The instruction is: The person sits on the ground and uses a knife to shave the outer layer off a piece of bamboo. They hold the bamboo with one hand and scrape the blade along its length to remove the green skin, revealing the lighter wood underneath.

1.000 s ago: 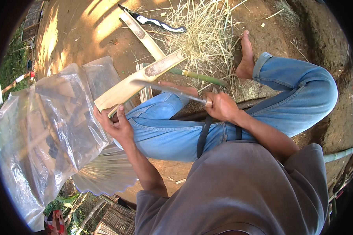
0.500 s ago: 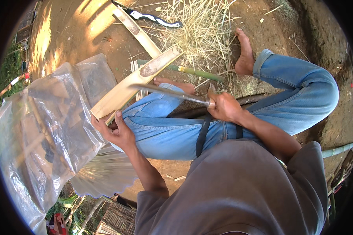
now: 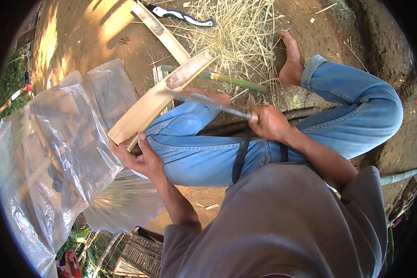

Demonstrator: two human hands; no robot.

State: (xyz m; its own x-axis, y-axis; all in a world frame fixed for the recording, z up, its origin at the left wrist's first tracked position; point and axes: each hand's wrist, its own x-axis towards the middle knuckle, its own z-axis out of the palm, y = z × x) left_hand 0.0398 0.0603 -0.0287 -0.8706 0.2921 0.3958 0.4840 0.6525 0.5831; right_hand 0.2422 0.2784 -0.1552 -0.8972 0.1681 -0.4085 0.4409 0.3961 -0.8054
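Note:
A split length of bamboo (image 3: 139,113), pale and hollowed at its far end, slants across my left knee. My left hand (image 3: 146,160) grips its near end, thumb on the edge and fingers underneath. In my right hand (image 3: 269,124), closed round a handle, is a long knife (image 3: 213,104). Its blade points left, and the blurred tip lies over the bamboo's edge, near the hollow. Whether the blade touches the bamboo I cannot tell.
Beyond lie another split bamboo piece (image 3: 161,32), a green bamboo stick (image 3: 231,81), a black-and-white handled tool (image 3: 183,16) and a heap of pale shavings (image 3: 241,41). Clear plastic sheeting (image 3: 65,139) spreads on the left, beside a ribbed translucent sheet (image 3: 125,201).
The knife and my right hand have shifted slightly to the right, the blade tip drawing back along the bamboo. My left hand keeps its grip, almost unmoved.

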